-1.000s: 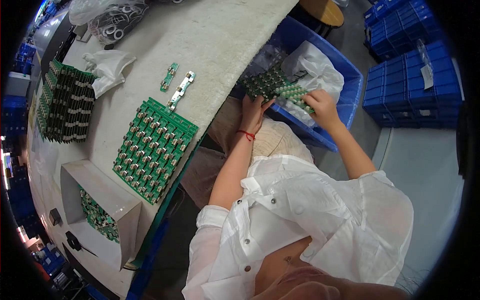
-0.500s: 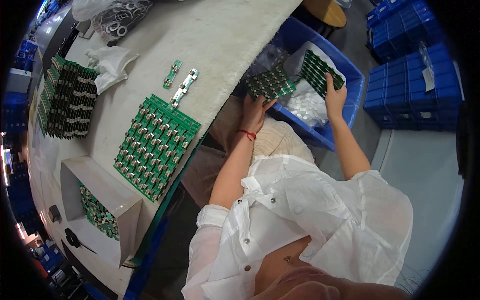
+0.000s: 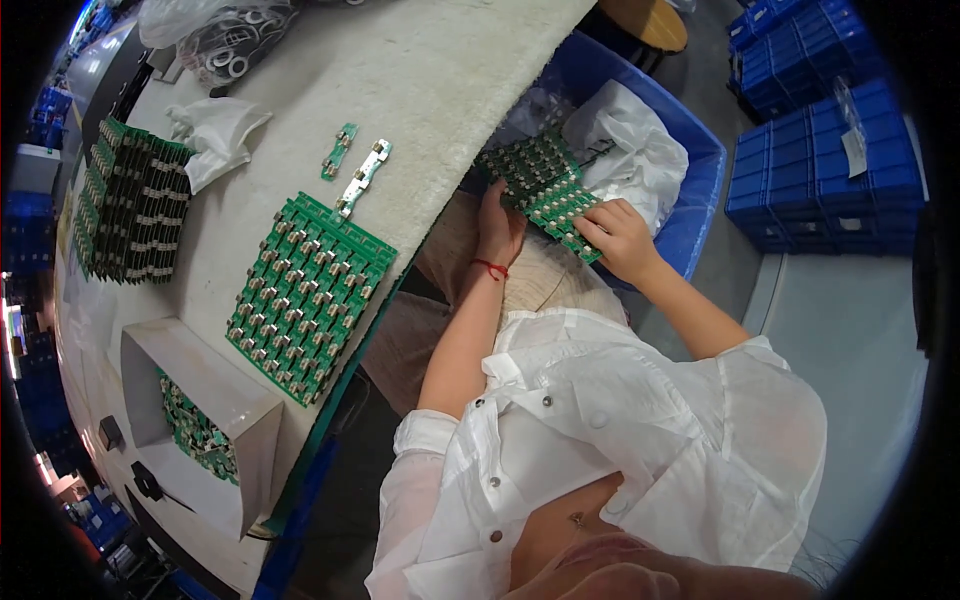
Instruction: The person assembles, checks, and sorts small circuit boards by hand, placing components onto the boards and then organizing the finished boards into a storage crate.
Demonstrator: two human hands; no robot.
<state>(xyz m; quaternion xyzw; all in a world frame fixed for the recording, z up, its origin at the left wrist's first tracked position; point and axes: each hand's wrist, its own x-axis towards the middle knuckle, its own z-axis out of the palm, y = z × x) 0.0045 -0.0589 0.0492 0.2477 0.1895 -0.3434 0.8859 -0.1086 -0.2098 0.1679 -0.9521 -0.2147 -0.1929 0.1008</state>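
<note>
Over the near side of a blue bin, my left hand grips a green circuit board panel from below, its fingers partly hidden. My right hand is closed on the near edge of a second circuit board panel, thumb and fingers on its corner. The two panels meet or overlap; I cannot tell whether they touch. White crumpled wrapping lies in the bin behind them. On the table to the left rests a stack of circuit board panels.
Two narrow board strips lie on the white table. Further left stand a tall row of panels and a white open box holding small boards. Blue crates are stacked at the right; a round stool stands behind the bin.
My right hand has brought its panel left and nearer, out of the bin's right side and against the panel in my left hand. My left hand has shifted slightly left.
</note>
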